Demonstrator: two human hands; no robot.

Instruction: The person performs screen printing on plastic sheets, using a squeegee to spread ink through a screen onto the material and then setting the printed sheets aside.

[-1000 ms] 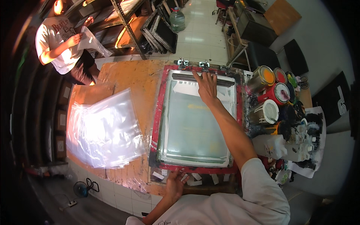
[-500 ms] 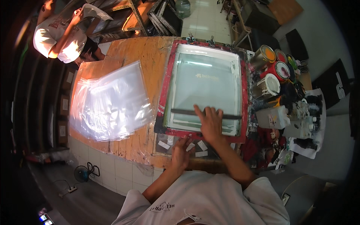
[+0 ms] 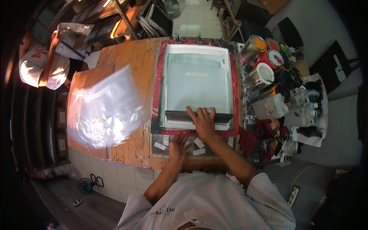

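Observation:
A red-edged screen-printing frame (image 3: 156, 92) lies flat on the table, its pale mesh (image 3: 193, 90) showing a small light print. My right hand (image 3: 205, 124) grips a long dark squeegee (image 3: 176, 115), which spans most of the mesh near its front end. The index finger is stretched along the squeegee's far face. My left hand (image 3: 178, 149) is at the front rim of the frame, fingers apart, fingertips at the red edge. It holds nothing that I can see. Small white labels or slips (image 3: 199, 151) lie just in front of the frame.
Clear plastic sheets or bags (image 3: 109, 111) are stacked on the wooden table (image 3: 130, 53) at the left. Paint cans (image 3: 255, 45), a whitish jug (image 3: 270, 107) and stained rags (image 3: 260, 134) crowd the right side. Clamps (image 3: 199, 38) stand at the frame's far edge. Another person (image 3: 46, 65) holds a sheet at the far left.
My view has shifted right, so the table appears farther left. The squeegee has tilted, showing more of its broad face, still near the front of the mesh. My left hand stays by the front rim.

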